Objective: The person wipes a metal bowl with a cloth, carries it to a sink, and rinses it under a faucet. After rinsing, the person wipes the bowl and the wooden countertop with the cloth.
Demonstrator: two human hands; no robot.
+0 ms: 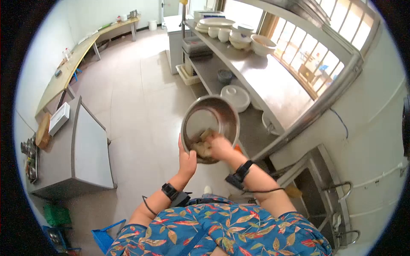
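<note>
A round stainless steel bowl is held up in front of my body, tilted so that its inside faces me. My left hand grips the near left rim, with the thumb inside and the fingers around the outer wall. Inside the bowl, pale beige lumps lie against the lower wall. My right hand reaches into the bowl over these lumps, its fingers curled down among them. Motion blurs the right fingertips, and what they pinch is not clear.
On my right stands a steel shelf with white bowls and a lidded white pot. A sink is at lower right. To the left are a grey-topped counter, a long wall table and a blue dustpan.
</note>
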